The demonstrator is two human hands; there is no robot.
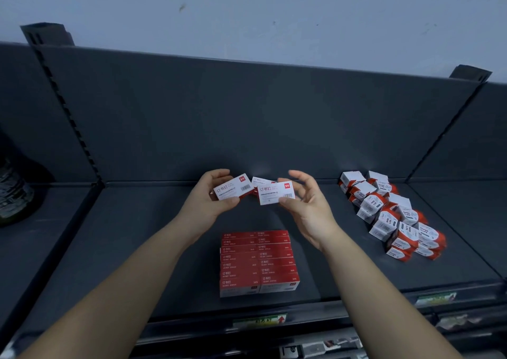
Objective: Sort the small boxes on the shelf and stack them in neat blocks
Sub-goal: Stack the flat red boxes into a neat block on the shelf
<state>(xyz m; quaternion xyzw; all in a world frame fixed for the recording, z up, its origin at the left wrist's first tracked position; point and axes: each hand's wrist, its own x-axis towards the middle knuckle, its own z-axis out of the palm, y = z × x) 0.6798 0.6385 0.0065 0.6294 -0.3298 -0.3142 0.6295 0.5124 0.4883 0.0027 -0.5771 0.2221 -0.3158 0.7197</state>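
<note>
We log both hands raised over the dark shelf, near its back panel.

Left hand: thumb below, fingers curled over the top, pinching a small white-faced box by its long edges, label toward the camera.

Right hand: thumb and forefinger pinch a second box near its right end; the other fingers are loosely spread.

The two boxes sit just beside each other; we cannot tell whether they touch. A third box peeks out behind the gap; we cannot tell what supports it.

Below the hands, toward the front edge, we note a red block of like boxes, two columns wide, edges flush. At right lies a loose heap of white-and-red boxes, well apart from the block. A green price label sits on the shelf's front rail.
</note>
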